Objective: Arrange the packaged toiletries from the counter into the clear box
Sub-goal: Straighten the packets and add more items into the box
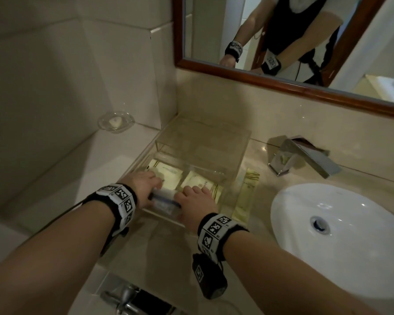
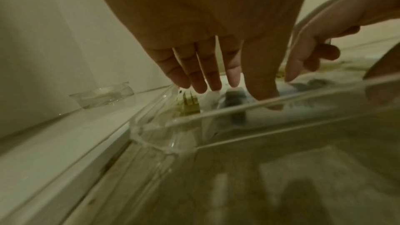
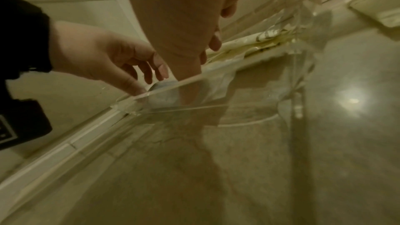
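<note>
Clear box (image 1: 234, 155) on worktop (image 1: 259, 151): several cream packets (image 1: 168, 172) already lodged inside. White-and-blue packet (image 1: 165, 202) being pressed in by left hand (image 1: 143, 186) and right hand (image 1: 197, 202), fingers extended, neither grip closed. One long sachet (image 1: 246, 194) left outside, beside the box.

Bare forearms — each wrist wears a black band (image 1: 121, 202) with white square-coded tags — no sleeves.
</note>
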`<state>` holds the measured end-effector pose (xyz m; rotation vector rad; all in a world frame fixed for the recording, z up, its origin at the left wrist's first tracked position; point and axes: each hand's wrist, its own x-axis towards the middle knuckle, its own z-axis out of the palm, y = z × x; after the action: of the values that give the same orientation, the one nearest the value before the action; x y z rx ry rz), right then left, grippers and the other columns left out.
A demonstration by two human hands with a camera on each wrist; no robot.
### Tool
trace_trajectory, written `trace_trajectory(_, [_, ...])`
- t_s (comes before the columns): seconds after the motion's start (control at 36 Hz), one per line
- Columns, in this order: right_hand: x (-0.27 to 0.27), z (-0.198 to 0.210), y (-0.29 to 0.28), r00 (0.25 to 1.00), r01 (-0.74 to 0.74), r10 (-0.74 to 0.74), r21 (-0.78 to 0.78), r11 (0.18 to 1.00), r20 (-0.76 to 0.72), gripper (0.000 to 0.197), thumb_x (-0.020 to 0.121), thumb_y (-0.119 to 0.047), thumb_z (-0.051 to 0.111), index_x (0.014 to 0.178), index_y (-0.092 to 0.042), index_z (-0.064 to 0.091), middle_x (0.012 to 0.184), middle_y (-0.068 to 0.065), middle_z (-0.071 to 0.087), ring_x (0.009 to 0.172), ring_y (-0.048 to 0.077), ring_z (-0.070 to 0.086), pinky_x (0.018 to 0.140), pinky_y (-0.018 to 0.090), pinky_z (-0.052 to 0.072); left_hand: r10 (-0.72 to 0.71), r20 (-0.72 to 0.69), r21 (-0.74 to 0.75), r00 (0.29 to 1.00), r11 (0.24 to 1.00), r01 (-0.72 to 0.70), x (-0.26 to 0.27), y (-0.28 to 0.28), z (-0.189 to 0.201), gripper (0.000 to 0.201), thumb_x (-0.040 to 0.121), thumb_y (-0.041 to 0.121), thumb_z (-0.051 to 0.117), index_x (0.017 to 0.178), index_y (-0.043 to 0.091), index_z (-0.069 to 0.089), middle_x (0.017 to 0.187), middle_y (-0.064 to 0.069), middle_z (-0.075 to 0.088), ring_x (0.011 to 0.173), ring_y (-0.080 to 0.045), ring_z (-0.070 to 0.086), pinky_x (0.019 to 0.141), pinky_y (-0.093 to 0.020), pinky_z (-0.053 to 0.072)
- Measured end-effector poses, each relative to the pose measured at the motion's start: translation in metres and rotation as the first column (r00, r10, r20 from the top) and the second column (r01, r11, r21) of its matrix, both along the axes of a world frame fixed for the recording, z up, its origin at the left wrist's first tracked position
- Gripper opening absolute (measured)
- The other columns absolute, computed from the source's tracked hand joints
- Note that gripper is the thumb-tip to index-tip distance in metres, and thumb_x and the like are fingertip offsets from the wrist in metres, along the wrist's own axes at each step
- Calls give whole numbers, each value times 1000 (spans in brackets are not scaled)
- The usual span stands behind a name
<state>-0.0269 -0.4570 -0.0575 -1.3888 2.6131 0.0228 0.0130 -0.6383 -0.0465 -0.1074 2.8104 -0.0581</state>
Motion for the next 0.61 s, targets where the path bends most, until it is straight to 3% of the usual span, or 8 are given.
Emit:
trace_trajectory(0.11, [-1,0,0,999,20,-18,-28,999,50,35,89,-22,55,123,-18,48,123,5,57,114,25,52,102,36,32,22,8,0,1000,1000,-22,3,-1,-3,48,76,30,69,119,21,49,127,-1,44,114,-21,49,98,-30,41])
trace_trajectory(0.28, [1,-4,-5,998,9,-8,-13,1000,69,31,92,-18,50,122,-15,51,121,6,60,113,26,55,103,36,32,36,43,-19,998,999,-35,-1,1,-2,46,82,20,61,125,18,45,130,-5,44,117,-24,49,98,-29,39])
trace_trajectory(0.44, [4,-2,-13,998,-14,13,7,1000,58,29,94,-17,46,123,-14,49,118,8,61,109,26,56,99,35,34,47,67,-19,997,999,-45,-2,-6,0,46,81,19,60,125,18,45,128,-5,47,117,-24,50,101,-32,41])
trace_trajectory(0.61, [5,0,-19,998,-16,14,45,999,55,31,93,-15,48,124,-13,49,118,9,61,111,27,56,100,35,34,81,43,-8,996,997,-80,3,-6,4,34,81,21,61,113,19,51,122,-4,52,111,-23,54,97,-31,43])
